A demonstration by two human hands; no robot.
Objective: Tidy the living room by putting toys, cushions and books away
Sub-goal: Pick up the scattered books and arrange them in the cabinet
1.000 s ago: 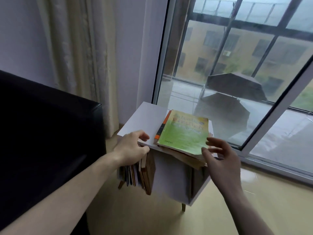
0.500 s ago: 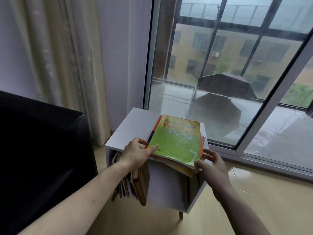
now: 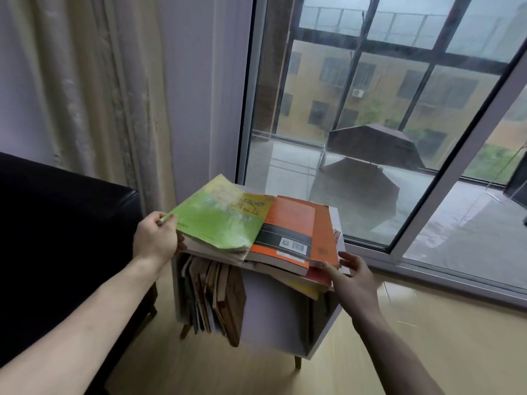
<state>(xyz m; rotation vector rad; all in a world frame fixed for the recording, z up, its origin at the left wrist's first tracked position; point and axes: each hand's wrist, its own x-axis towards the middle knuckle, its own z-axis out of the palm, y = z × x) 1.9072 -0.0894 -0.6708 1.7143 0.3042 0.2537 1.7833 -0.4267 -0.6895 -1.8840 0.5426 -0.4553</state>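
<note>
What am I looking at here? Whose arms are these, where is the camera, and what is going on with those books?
There is no machine here: these are a person's two bare arms, seen from a wide-angle camera worn on the head, looking forward and down.

In front stands a small white cabinet beside a large window, with a black sofa on the left. A pile of books lies on top of the cabinet, and more books stand in its open shelf below.

The left hand pinches the corner of a green book, which sits off to the left of the pile. Next to it an orange book shows on top. The right hand, fingers relaxed, is at the pile's right edge; whether it touches is hard to tell.
</note>
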